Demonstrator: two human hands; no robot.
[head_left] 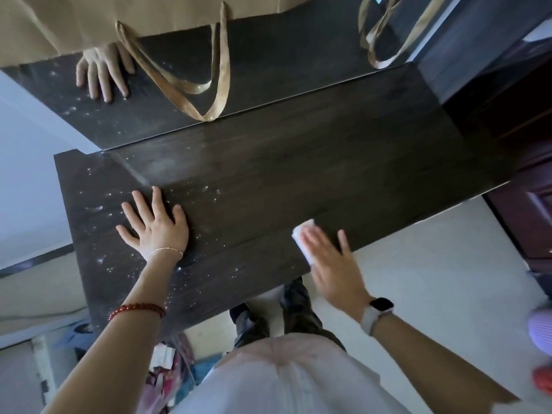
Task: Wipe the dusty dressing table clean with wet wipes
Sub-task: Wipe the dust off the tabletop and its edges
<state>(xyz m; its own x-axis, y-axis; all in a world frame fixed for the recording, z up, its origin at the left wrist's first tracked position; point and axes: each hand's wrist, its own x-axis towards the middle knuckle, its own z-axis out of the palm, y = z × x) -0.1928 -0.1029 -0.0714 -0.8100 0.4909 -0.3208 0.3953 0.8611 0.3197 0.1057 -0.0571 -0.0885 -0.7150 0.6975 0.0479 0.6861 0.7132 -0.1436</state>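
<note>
The dark wooden dressing table fills the middle of the view. White dust specks lie over its left part, while its right part looks darker and smoother. My left hand rests flat on the dusty left area with fingers spread. My right hand presses a folded white wet wipe with straight fingers onto the table near its front edge. The hand is blurred by motion and covers most of the wipe.
A mirror stands along the table's back edge and reflects my left hand. A tan cloth with ribbon loops hangs over its top. A dark cabinet stands right; clutter lies on the floor below left.
</note>
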